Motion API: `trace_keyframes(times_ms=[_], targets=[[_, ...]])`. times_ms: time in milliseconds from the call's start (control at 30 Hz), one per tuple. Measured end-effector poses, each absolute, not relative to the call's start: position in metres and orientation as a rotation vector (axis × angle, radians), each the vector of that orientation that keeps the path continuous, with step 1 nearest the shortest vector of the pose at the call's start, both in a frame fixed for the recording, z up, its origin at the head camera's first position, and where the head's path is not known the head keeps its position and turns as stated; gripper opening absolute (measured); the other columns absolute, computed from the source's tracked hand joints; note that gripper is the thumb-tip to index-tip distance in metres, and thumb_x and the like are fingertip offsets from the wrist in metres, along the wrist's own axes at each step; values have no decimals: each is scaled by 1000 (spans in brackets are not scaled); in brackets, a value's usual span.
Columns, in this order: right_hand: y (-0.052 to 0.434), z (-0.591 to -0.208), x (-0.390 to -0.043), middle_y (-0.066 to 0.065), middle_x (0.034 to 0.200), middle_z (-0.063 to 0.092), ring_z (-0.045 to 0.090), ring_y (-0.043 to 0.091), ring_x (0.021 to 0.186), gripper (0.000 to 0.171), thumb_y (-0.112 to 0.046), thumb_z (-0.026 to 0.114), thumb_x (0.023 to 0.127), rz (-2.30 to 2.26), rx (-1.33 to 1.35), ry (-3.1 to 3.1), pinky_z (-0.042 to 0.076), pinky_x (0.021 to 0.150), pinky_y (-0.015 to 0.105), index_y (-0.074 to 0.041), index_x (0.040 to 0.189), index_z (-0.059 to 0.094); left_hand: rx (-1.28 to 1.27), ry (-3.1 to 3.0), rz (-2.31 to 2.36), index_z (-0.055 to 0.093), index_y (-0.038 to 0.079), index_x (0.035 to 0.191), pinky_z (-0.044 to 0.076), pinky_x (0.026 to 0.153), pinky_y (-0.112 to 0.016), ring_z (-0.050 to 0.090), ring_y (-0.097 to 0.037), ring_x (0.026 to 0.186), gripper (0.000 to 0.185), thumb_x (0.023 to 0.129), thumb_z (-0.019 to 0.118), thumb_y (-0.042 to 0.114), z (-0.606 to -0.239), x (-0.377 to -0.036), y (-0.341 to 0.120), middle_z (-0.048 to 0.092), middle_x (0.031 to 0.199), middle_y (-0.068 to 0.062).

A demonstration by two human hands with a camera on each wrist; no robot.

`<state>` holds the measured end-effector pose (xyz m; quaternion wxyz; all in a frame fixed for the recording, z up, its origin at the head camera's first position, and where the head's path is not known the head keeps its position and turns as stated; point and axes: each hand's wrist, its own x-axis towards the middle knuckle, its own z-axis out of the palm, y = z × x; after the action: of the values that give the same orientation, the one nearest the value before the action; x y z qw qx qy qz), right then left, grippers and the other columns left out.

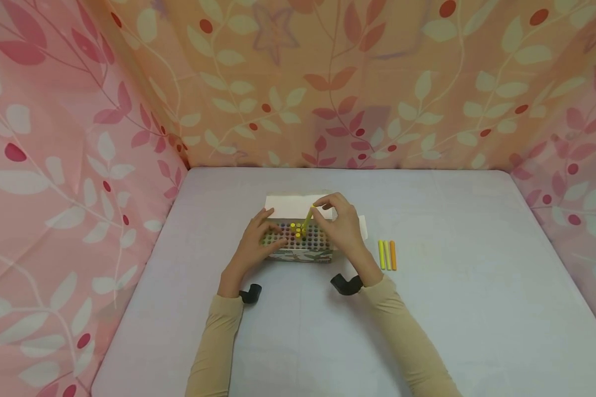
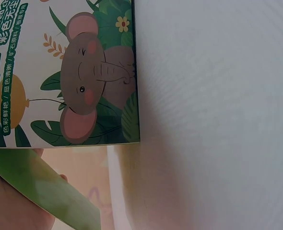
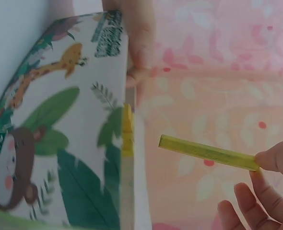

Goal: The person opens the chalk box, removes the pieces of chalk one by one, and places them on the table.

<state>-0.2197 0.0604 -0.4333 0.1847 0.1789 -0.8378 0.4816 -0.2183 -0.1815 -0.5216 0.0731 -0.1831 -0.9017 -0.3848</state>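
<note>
Only the right wrist view shows the yellow stick [image 3: 207, 153] being pinched by the right hand [image 3: 271, 191] beside the box [image 3: 60, 129]; the left hand [image 1: 254, 242] is rested flat on the box.

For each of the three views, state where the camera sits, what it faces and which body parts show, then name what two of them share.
Head: above, looking down at the table; both sleeved arms, left hand, right hand show.
Left wrist: low by the box, facing its elephant-printed side; a bit of hand shows.
Right wrist: beside the box, facing the yellow stick pinched by fingertips.
Shared: head and right wrist both show the stick.
</note>
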Motion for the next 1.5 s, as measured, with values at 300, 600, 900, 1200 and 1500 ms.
trace_keyframes(times_ms=[300, 600, 900, 1200, 1500], targets=[[83, -431, -221, 6, 93, 62, 58, 22, 86, 11, -13, 68, 83, 1369, 436, -2329, 45, 79, 35, -7, 92, 64, -551, -2711, -1167, 61, 24, 95, 18, 110, -55, 13, -23, 143, 31, 81, 66, 51, -522, -218, -182, 26, 151, 8], [104, -431, -219, 9, 91, 64, 59, 25, 84, 10, -8, 68, 81, 1379, 400, -2256, 43, 78, 33, -4, 90, 64, -532, -2721, -1179, 60, 24, 95, 19, 109, -57, 12, -24, 143, 32, 80, 65, 53, -522, -217, -181, 26, 151, 8], [126, -430, -214, 9, 90, 64, 59, 23, 84, 10, -7, 67, 82, 1339, 389, -2229, 43, 78, 32, -3, 91, 64, -541, -2716, -1172, 60, 23, 95, 20, 109, -58, 13, -24, 143, 33, 80, 65, 53, -522, -217, -181, 27, 151, 5], [152, -430, -209, 9, 92, 64, 58, 20, 85, 11, -9, 66, 84, 1313, 322, -2262, 41, 80, 28, -2, 92, 64, -543, -2718, -1171, 60, 23, 95, 20, 110, -55, 10, -17, 143, 33, 81, 65, 52, -521, -217, -181, 26, 151, 7], [179, -430, -204, 10, 92, 65, 57, 18, 85, 11, -9, 66, 84, 1307, 248, -2288, 38, 80, 23, -1, 93, 65, -542, -2722, -1173, 60, 23, 95, 20, 109, -56, 11, -19, 143, 33, 81, 64, 52, -521, -217, -181, 26, 151, 7]])
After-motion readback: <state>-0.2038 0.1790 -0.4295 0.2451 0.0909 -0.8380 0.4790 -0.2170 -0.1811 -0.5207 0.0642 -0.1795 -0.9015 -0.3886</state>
